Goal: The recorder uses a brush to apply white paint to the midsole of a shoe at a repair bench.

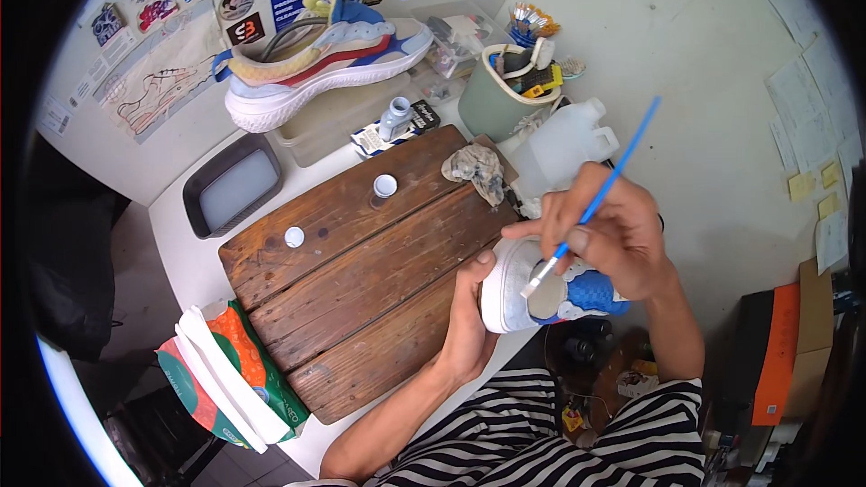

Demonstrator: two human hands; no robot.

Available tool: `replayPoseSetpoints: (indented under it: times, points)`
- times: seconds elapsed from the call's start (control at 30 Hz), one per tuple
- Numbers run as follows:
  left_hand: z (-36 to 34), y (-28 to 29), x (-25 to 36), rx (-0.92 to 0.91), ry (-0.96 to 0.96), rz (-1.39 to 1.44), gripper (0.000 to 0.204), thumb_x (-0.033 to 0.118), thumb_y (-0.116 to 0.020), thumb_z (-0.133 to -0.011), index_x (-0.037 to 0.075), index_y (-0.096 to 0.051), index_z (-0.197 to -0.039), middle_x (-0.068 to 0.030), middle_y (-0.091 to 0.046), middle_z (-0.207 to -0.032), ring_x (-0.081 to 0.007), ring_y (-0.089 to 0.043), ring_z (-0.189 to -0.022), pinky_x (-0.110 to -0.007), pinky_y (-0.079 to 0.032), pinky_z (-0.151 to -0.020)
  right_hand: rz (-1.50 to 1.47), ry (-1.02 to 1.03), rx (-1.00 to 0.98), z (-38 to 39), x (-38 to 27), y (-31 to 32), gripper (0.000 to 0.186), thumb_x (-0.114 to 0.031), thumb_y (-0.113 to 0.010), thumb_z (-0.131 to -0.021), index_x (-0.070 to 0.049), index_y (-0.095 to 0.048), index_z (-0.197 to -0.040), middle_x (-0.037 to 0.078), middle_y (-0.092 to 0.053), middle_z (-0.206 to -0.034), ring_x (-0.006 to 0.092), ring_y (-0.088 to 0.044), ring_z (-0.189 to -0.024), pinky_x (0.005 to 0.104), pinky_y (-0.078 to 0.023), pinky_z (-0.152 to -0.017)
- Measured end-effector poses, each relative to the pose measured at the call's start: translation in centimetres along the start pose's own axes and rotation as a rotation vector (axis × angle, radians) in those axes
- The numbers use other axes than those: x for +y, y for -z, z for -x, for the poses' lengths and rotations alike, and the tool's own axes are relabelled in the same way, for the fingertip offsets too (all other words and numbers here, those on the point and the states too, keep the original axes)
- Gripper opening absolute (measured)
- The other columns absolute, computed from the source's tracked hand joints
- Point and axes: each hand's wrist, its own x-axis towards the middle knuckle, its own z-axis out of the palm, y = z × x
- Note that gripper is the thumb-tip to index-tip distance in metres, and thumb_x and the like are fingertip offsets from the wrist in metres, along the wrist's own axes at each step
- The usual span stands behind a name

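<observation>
A white shoe (502,293) with a beige panel and blue mesh is held over the right edge of the wooden board (343,316). My left hand (465,329) is closed on the toe end of it. My right hand (609,225) grips a slim blue paintbrush (631,149), its bristles at the pale front part of the shoe, with the index finger reaching past the toe. A small pot (384,187) with white contents and a white disc (294,237) rest on the board. A crumpled stained rag (476,171) lies at the board's back right corner.
Behind are a dark tray (230,194) of liquid, a bottle (394,117) on a box, another sneaker (329,63), a green bucket (478,95) of tools, brushes (532,22) and a translucent jug (564,149). A colourful packet (216,370) sits front left; boxes (771,352) stand at right.
</observation>
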Motion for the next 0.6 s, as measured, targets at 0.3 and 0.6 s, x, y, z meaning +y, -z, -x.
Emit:
replayPoseSetpoints:
  times: [0.3, 0.6]
  points:
    - [1.6, -2.4, 0.6, 0.0, -0.061, -0.084, 0.074, 0.061, -0.04, -0.097, 0.003, -0.051, -0.141, -0.0148, -0.063, -0.131, -0.0241, -0.063, -0.12, -0.04, -0.047, -0.104, 0.367, 0.276, 0.098, 2.8, -2.4, -1.9, 0.008, 0.002, -0.065, -0.083, 0.001, -0.066, -0.09, 0.007, -0.068, -0.083, 0.0207, -0.068, -0.071, 0.0511, -0.057, -0.095]
    - [1.2, -1.2, -0.2, -0.095, -0.037, -0.037, 0.077, 0.053, -0.042, -0.098, 0.006, -0.028, -0.158, -0.0146, -0.047, -0.147, -0.0232, -0.049, -0.134, -0.037, -0.036, -0.113, 0.519, 0.29, -0.054, 2.7, -3.1, -2.0, 0.009, 0.004, -0.059, -0.086, 0.001, -0.06, -0.094, 0.012, -0.069, -0.074, 0.0176, -0.069, -0.068, 0.0624, -0.052, -0.097]
